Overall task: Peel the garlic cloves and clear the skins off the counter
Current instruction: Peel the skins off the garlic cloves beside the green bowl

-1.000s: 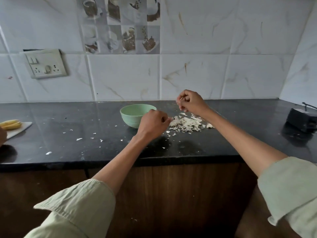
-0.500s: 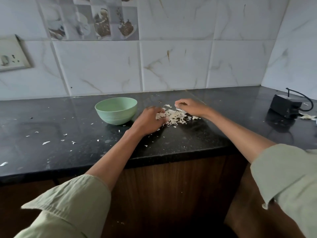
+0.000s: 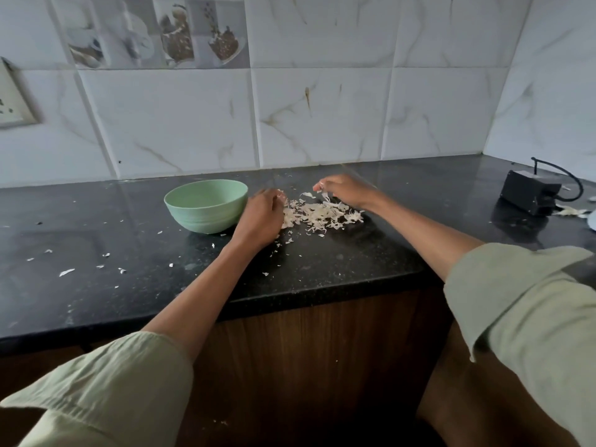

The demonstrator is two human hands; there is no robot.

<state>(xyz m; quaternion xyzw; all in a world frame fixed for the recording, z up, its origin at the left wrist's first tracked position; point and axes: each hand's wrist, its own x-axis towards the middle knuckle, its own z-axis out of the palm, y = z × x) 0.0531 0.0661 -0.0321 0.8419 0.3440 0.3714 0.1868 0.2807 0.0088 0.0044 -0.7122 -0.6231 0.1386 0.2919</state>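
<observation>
A pile of pale garlic skins [image 3: 319, 215] lies on the black counter [image 3: 371, 259], just right of a light green bowl [image 3: 206, 201]. My left hand [image 3: 263, 219] rests on the counter against the pile's left edge, back up, fingers curved toward the skins. My right hand [image 3: 346, 190] reaches over the pile's far right side, with its curved fingertips touching the skins. Neither hand plainly grips anything. The inside of the bowl is hidden from here, and no garlic clove shows.
Small skin flakes [image 3: 66, 272] are scattered over the counter's left part and front. A black box with a cable [image 3: 529, 195] sits at the far right, with more skins [image 3: 571, 211] beside it. Tiled wall behind; a switch plate [image 3: 13, 101] at left.
My right hand came down from above the pile onto its far side. My left hand moved up against the pile's left edge. The view shifted right, and the board at left left the frame.
</observation>
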